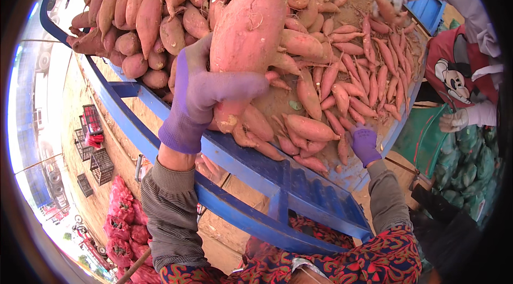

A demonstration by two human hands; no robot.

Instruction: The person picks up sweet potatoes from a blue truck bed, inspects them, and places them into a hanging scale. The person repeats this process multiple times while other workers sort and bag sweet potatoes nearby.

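My left hand (204, 87), in a purple work glove, grips a very large sweet potato (252, 23) near its lower end and holds it raised over the pile. Farther right, my right hand (364, 139), gloved in purple too, reaches down to small, thin sweet potatoes (340, 99) on the blue bed's edge; its fingertips are partly hidden, and whether they grip one cannot be told. Large sweet potatoes (148, 19) are heaped at the upper left. Medium ones (312, 127) lie between my hands on the soil-covered bed.
A blue metal side rail (240, 203) runs between me and the pile. At the right a co-worker's gloved hand (386, 3) holds a sweet potato, the other (455, 120) is by a green sack (425, 143). Black crates (102, 165) and red net sacks (120, 224) stand on the ground.
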